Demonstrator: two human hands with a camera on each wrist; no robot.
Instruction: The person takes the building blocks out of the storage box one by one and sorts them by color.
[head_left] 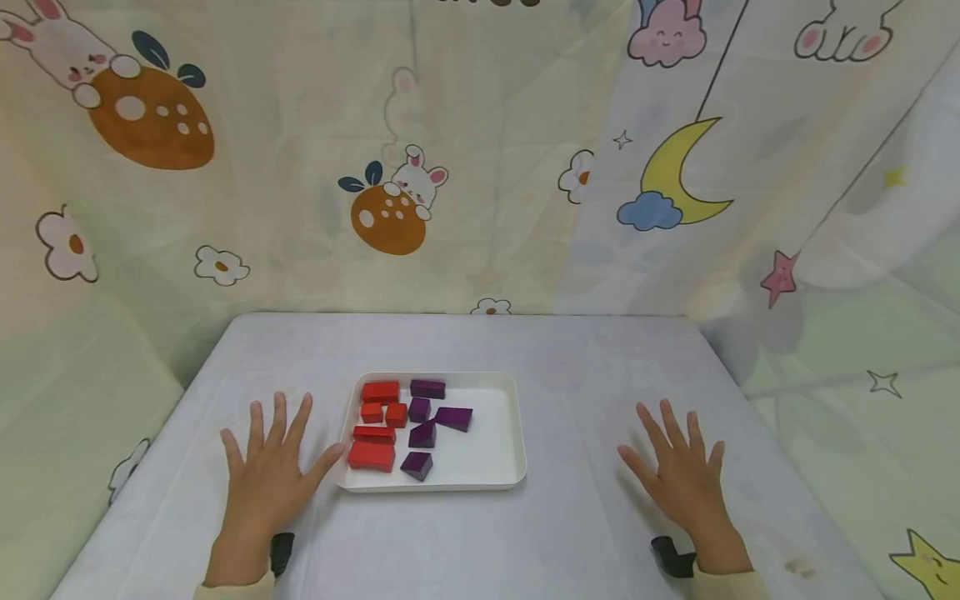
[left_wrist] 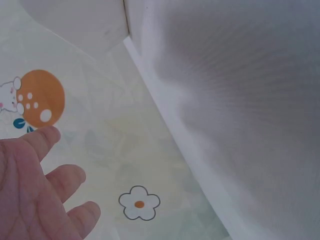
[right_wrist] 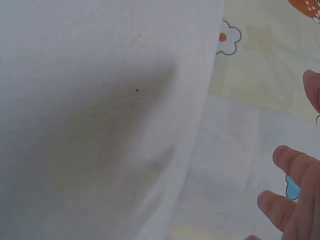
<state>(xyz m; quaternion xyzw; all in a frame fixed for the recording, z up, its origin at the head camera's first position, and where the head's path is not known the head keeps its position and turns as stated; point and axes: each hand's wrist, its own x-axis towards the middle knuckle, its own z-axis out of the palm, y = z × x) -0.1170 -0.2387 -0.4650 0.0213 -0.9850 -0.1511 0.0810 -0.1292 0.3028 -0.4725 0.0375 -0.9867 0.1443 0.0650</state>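
Observation:
My left hand (head_left: pixel 264 487) is held palm down with its fingers spread, just left of a white tray (head_left: pixel 491 467). Its thumb tip comes up to the tray's left rim; whether it touches, I cannot tell. Several red blocks (head_left: pixel 371 456) of different sizes lie along the tray's left side. Beside them are several purple blocks (head_left: pixel 422 434), some of them wedge-shaped. Well to the right of the tray, my right hand (head_left: pixel 688 487) is also spread and holds nothing. Fingers of the left hand (left_wrist: pixel 42 187) and right hand (right_wrist: pixel 300 192) show in the wrist views.
A white cloth covers the table (head_left: pixel 570 400). Behind it hangs a curtain (head_left: pixel 495 200) printed with rabbits, flowers and a moon, which also runs down both sides. Dark straps (head_left: pixel 672 557) sit at the wrists. The tray's right part is bare.

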